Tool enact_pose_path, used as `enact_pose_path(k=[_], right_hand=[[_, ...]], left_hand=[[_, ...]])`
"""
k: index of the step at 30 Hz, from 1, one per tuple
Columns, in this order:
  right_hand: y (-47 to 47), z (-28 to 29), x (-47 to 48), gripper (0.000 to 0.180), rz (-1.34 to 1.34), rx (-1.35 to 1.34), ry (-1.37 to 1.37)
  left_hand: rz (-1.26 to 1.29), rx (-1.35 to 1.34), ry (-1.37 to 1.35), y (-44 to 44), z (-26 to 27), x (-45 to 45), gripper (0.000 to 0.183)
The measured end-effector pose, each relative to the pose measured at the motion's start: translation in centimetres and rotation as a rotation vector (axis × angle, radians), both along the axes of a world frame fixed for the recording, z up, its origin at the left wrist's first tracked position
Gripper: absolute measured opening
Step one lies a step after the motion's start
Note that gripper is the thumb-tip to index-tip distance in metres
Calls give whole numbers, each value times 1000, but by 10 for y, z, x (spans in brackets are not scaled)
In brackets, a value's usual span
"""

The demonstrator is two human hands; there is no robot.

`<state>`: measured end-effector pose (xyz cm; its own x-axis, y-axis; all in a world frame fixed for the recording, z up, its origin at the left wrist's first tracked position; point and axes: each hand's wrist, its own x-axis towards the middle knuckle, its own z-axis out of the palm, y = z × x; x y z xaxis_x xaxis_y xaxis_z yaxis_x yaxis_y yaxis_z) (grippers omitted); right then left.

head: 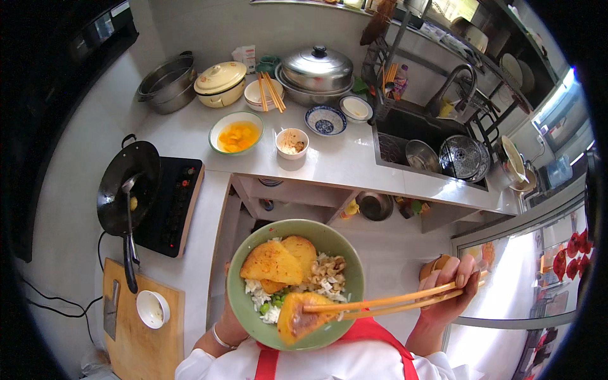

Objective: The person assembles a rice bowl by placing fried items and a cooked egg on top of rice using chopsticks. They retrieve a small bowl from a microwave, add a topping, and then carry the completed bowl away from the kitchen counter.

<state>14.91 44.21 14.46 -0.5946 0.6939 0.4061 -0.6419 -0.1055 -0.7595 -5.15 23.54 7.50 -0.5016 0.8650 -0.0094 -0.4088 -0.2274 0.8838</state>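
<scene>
My left hand (231,319) holds a green bowl (233,280) from its left side, close to my chest; most of the fingers are hidden behind it. Inside are white rice (258,295), golden fried slices (273,261), green peas (275,302) and a light brown chopped food (327,273). With a pair of wooden chopsticks (394,301) my right hand (451,285) pinches one browned yellow slice (304,319) over the bowl's near right part. Whether that slice touches the food below I cannot tell.
At left, a black wok (114,199) with a ladle rests partly on an induction cooker (173,209). A cutting board (142,346) bears a cleaver (112,308) and a white cup (153,308). Across the counter stand a bowl of yellow liquid (237,135), a steel pot (317,71) and a sink (394,123).
</scene>
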Motion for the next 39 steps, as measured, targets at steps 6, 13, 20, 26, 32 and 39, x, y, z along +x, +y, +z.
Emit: enact_pose_path(k=[6,13,20,26,32,39], right_hand=[[11,-10,18,31,150,-198,148],[19,-12,28,33,216,-328,236],[21,9,20,31,349,-351,321],[26,18,18,34,371,-305,389],[39,19,18,33,341,-193,365],[45,19,11,33,408,-182,363]], left_hand=[[-70,20,30,19,-1,11,59],[-147,0,-26,43,-13,28,60],[-137,-66,-87,33,-23,40,60],[-122,-96,-118,31,-26,41,60],[-138,-107,-147,36,-35,39,60],[-88,-117,-151,26,-26,39,61]])
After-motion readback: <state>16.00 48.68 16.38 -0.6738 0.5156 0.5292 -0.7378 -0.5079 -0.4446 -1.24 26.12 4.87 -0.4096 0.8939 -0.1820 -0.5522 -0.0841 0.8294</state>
